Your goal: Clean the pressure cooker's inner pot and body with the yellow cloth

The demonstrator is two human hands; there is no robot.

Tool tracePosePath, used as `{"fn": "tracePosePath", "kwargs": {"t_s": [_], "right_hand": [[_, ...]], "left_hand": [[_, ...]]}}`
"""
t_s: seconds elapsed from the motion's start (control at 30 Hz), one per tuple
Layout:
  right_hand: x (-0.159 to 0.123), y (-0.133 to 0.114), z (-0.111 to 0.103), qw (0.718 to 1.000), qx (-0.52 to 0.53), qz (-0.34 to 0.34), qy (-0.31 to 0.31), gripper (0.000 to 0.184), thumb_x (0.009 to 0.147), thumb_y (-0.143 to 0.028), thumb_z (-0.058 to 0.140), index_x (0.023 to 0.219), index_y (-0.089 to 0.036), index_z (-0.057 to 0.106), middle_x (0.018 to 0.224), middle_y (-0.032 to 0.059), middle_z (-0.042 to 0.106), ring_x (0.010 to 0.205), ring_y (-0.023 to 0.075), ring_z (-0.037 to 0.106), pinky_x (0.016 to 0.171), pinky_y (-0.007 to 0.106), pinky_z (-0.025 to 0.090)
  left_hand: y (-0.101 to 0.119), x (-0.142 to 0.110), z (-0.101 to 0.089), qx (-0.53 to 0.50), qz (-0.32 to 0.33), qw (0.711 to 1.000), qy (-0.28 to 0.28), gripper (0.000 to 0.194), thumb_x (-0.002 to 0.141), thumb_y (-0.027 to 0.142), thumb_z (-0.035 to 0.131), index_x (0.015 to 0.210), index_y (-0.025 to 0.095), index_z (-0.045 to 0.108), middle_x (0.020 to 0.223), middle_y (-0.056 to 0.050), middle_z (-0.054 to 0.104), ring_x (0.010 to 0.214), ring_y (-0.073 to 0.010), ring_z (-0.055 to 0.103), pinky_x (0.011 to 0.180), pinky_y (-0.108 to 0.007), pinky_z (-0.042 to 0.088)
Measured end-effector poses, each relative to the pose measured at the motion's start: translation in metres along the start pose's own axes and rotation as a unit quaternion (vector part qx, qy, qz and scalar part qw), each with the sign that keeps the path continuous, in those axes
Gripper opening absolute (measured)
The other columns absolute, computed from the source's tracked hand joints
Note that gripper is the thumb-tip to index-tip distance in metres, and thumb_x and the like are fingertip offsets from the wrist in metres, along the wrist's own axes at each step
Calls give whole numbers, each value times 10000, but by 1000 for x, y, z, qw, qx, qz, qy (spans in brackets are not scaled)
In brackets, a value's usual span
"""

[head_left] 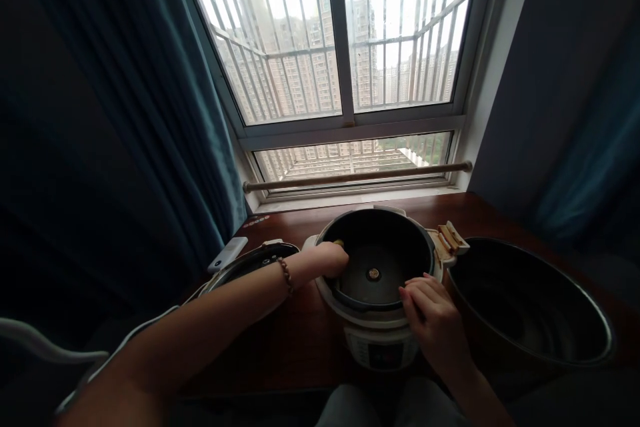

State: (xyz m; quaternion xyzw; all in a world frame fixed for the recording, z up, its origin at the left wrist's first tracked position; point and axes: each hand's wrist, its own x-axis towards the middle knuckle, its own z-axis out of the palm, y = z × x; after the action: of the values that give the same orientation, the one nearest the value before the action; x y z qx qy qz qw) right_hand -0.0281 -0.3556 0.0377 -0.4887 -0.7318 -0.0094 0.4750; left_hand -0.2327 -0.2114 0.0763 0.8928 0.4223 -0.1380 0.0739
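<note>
A white electric cooker stands in front of me without a lid. Its dark inner well shows a round sensor at the bottom. My left hand reaches over the left rim into the well, curled against the inner wall. A small yellow-green bit of something shows by its fingers, which are mostly hidden. At the front right, my right hand has its fingers bent together over the cooker's rim.
A large dark pot stands to the right. On the left, partly behind my forearm, is a round lid-like part. Beyond it lies a white handheld object. The wooden table meets a barred window, with a blue curtain alongside.
</note>
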Motion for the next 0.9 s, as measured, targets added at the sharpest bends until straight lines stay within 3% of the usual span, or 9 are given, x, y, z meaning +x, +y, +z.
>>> {"fn": "tracePosePath", "kwargs": {"t_s": [0.1, 0.2, 0.37, 0.47, 0.53, 0.63, 0.77, 0.9], "right_hand": [[0, 1, 1, 1000, 7, -19, 14, 114, 844, -133, 497, 764, -180, 564, 763, 20, 577, 825, 149, 527, 927, 386, 363], [0, 3, 2, 999, 14, -30, 23, 109, 832, -108, 502, 770, -177, 560, 757, 20, 574, 833, 151, 530, 918, 388, 369], [-1, 4, 6, 999, 19, -34, 36, 105, 820, -90, 504, 798, -176, 560, 758, 23, 578, 846, 162, 539, 908, 397, 374], [-1, 4, 7, 998, 22, -33, 39, 106, 816, -83, 507, 797, -174, 556, 756, 24, 576, 848, 162, 536, 904, 401, 377], [-1, 4, 7, 999, 18, -31, 38, 106, 816, -82, 506, 793, -174, 554, 758, 25, 575, 848, 161, 533, 901, 402, 378], [-1, 5, 7, 999, 12, -32, 35, 102, 817, -89, 507, 793, -176, 554, 761, 24, 574, 852, 162, 531, 896, 400, 382], [-2, 5, 7, 999, 4, -29, 36, 91, 820, -106, 507, 793, -177, 555, 771, 27, 575, 846, 164, 529, 887, 394, 391], [-3, 4, 8, 999, -6, -15, 43, 81, 826, -128, 506, 789, -176, 560, 789, 36, 578, 852, 171, 525, 881, 392, 394]], "left_hand": [[-17, 17, 1, 67, 70, 995, 34, 182, 663, 8, 571, 687, 149, 683, 823, -99, 680, 893, -204, 584, 874, -300, 403], [-27, 38, -5, 99, 157, 980, 77, 239, 768, 33, 490, 867, 143, 678, 1048, -114, 645, 1049, -182, 535, 984, -287, 329], [-33, 77, -11, 115, 271, 950, 104, 342, 836, 29, 401, 1054, 177, 619, 1216, -61, 571, 1194, -127, 444, 1056, -249, 247], [-32, 89, -12, 120, 317, 934, 110, 407, 822, -7, 376, 1089, 207, 597, 1273, -28, 527, 1256, -114, 378, 1086, -248, 201], [-30, 88, -12, 102, 304, 940, 114, 408, 821, -4, 371, 1084, 208, 598, 1281, -27, 517, 1271, -118, 354, 1093, -253, 190], [-27, 80, -10, 53, 227, 968, 93, 322, 810, 13, 403, 961, 162, 645, 1183, -81, 579, 1221, -159, 410, 1076, -273, 225], [-23, 75, -3, 17, 143, 988, 55, 195, 761, 42, 484, 800, 103, 665, 953, -131, 655, 1024, -229, 544, 967, -328, 361], [-19, 82, 1, -34, 79, 996, 4, 332, 718, 65, 518, 1030, 88, 629, 1001, -118, 654, 871, -214, 602, 778, -289, 467]]}}
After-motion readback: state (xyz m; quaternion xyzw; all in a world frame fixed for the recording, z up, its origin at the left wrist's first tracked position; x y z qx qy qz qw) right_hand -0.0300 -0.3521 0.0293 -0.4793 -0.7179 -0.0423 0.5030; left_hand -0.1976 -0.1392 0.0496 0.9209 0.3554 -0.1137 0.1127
